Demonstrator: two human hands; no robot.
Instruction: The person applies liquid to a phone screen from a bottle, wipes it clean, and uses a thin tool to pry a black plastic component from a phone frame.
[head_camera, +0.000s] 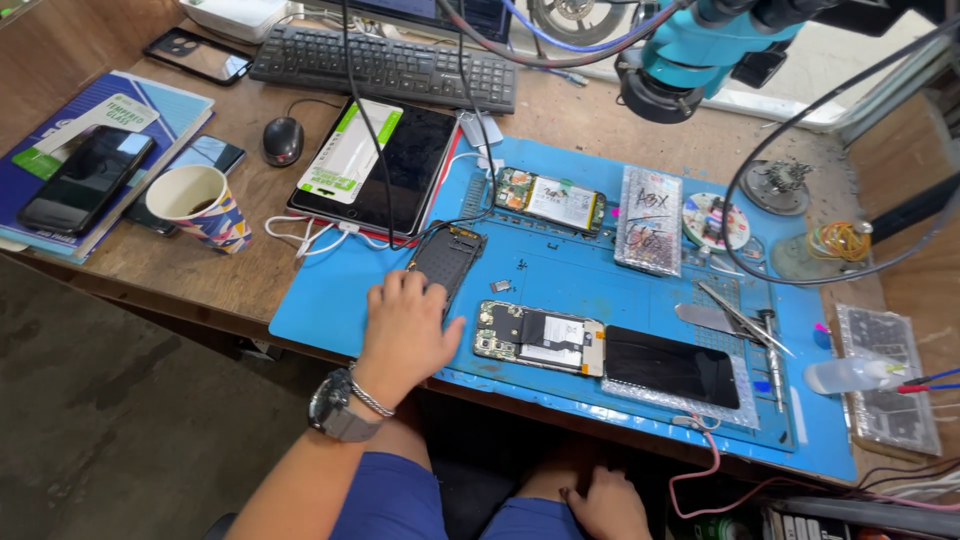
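Down at the frame's bottom, our right hand (608, 505) rests on our lap, fingers seemingly curled, empty. Our left hand (405, 330) lies flat, fingers spread, steadying the dark back cover (449, 258) beside the opened phone (538, 338) on the blue mat (330, 300), mid-frame.

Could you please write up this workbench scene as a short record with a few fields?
Setting: wooden desk with a blue mat
Left hand: flat on the mat, fingers touching a dark phone cover
Right hand: below the desk edge, on the lap, empty as far as visible
Beside left hand: opened phone showing its battery
Farther back: second opened phone, tablet, keyboard, mouse
Left edge: paper cup
Right side: tweezers
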